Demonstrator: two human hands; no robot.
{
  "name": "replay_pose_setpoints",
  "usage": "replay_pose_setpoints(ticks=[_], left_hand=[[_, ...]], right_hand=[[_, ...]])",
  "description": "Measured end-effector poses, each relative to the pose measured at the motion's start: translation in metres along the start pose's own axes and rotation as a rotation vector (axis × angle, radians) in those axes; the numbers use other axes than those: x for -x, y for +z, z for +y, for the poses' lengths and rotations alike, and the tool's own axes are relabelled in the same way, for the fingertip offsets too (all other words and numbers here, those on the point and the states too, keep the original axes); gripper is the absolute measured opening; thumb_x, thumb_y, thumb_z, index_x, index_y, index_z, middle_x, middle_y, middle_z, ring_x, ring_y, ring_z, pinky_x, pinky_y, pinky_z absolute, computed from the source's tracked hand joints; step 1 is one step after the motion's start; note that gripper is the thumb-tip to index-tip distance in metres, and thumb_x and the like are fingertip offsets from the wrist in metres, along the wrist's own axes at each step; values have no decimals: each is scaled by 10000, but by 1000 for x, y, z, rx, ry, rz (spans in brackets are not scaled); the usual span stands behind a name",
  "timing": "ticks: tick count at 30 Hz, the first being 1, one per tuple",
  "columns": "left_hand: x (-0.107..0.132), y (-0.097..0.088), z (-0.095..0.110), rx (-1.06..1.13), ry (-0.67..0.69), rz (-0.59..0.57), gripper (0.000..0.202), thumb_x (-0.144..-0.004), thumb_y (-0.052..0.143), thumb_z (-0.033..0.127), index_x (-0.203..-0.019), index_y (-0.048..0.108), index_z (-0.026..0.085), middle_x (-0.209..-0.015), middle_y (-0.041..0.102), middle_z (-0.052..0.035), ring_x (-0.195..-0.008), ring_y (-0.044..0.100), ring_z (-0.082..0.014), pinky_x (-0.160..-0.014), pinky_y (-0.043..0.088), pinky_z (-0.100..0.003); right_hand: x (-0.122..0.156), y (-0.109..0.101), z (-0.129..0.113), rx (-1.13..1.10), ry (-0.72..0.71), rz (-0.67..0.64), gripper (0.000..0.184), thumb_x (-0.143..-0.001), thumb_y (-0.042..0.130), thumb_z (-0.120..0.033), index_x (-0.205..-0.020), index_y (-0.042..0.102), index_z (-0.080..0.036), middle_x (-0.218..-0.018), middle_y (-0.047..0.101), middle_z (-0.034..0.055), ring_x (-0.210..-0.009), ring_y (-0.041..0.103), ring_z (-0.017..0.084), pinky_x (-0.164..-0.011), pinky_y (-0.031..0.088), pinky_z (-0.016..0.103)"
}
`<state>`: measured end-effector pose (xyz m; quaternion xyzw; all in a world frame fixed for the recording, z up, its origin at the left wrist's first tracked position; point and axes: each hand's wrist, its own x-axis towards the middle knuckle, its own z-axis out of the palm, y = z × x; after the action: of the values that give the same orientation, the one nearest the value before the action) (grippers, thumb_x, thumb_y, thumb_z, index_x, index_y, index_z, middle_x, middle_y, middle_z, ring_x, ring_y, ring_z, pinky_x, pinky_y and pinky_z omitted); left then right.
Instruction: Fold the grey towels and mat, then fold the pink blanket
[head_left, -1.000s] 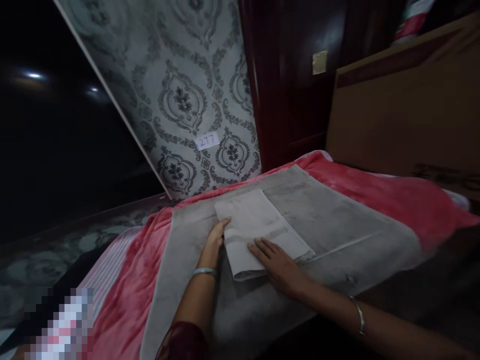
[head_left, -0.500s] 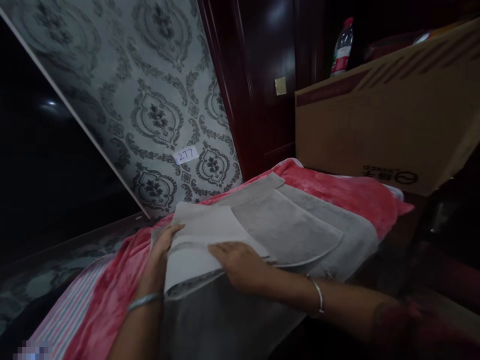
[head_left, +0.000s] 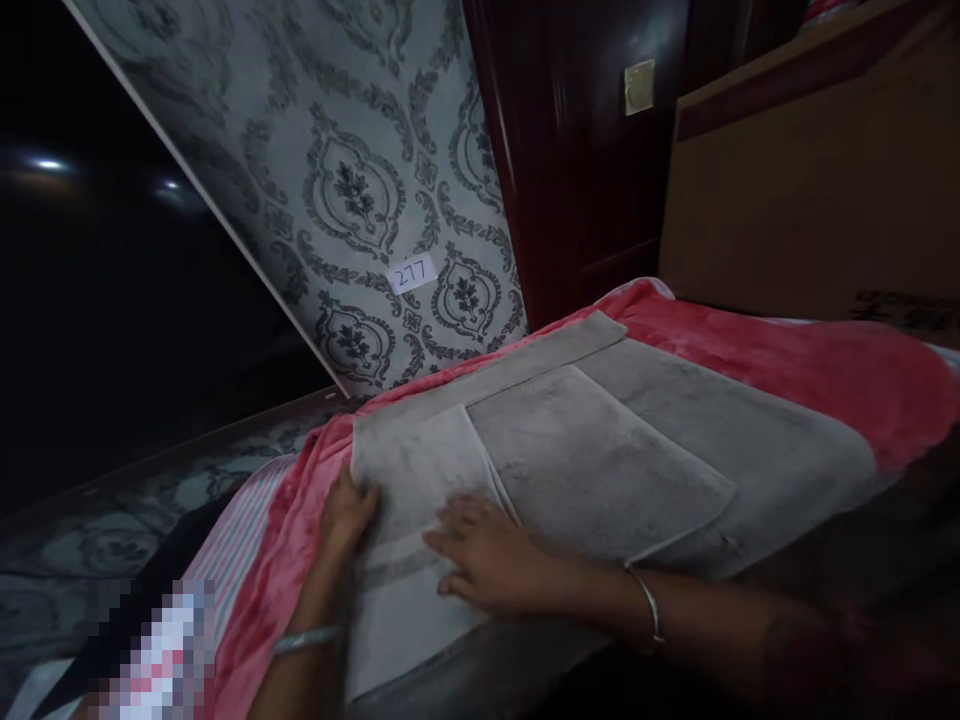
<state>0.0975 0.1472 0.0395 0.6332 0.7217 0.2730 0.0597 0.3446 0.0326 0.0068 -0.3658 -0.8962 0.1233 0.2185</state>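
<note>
A grey cloth [head_left: 600, 450] lies spread on a red plush blanket, with a strip turned over along its far edge. Its left part is folded into a paler panel [head_left: 412, 460] with a band across it. On this panel my right hand [head_left: 487, 555] rests palm down, fingers spread, holding nothing. My left hand [head_left: 349, 515] is at the panel's left edge, thumb over the cloth and fingers closed along the edge; part of its grip is hidden. Each wrist wears a silver bangle.
The red blanket [head_left: 765, 370] extends beyond the cloth, with a striped sheet [head_left: 244, 540] at the left. Behind stand a patterned wall [head_left: 360, 190] with a "277" label [head_left: 412, 273], a dark red wooden panel [head_left: 585, 180] and a large cardboard box [head_left: 810, 210].
The raised, bunched fold under my hands now lies flatter and reaches nearer to me. My right hand's fingers have spread. The view has shifted, moving the box rightward and the bottle out of sight.
</note>
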Motion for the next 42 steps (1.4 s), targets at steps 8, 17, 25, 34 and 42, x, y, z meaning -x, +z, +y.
replay_pose_setpoints(ticks=[8,17,25,34,42], left_hand=[[-30,82,107,-327,347,-341,573,-959,426,401,-1505,406,228,-1620,302,-100,-1499,256,-259,-1202,228,-471],[-21,116,105,-411,405,-311,586,-990,290,483,-1544,336,294,-1632,270,-61,-1510,197,-328,-1181,176,-619],[-21,113,110,-444,395,-312,585,-996,269,474,-1549,327,291,-1637,254,-59,-1512,189,-327,-1182,182,-615],[-17,107,113,-408,393,-305,564,-997,305,448,-1533,365,283,-1628,272,-56,-1507,202,-336,-1180,191,-625],[-12,110,107,-321,603,-215,488,-991,379,335,-1455,492,237,-1544,442,-68,-1453,354,-276,-1180,273,-529]], right_hand=[[15,11,29,-86,86,-100,679,-954,502,-568,-1543,357,-264,-1630,184,137,-1518,65,323,-1209,36,585],[76,4,28,-181,72,-106,699,-969,518,-481,-1569,293,-201,-1627,196,124,-1523,103,246,-1244,97,491],[119,-59,96,-190,242,226,425,-993,402,-375,-1304,624,-188,-1306,629,114,-1229,558,219,-1074,423,378],[151,-114,215,77,1032,230,317,-953,450,-332,-1062,663,-125,-1031,699,139,-896,640,230,-723,427,291],[120,-127,238,-143,1067,195,181,-811,654,-302,-819,686,-124,-890,710,103,-822,638,205,-660,418,257]])
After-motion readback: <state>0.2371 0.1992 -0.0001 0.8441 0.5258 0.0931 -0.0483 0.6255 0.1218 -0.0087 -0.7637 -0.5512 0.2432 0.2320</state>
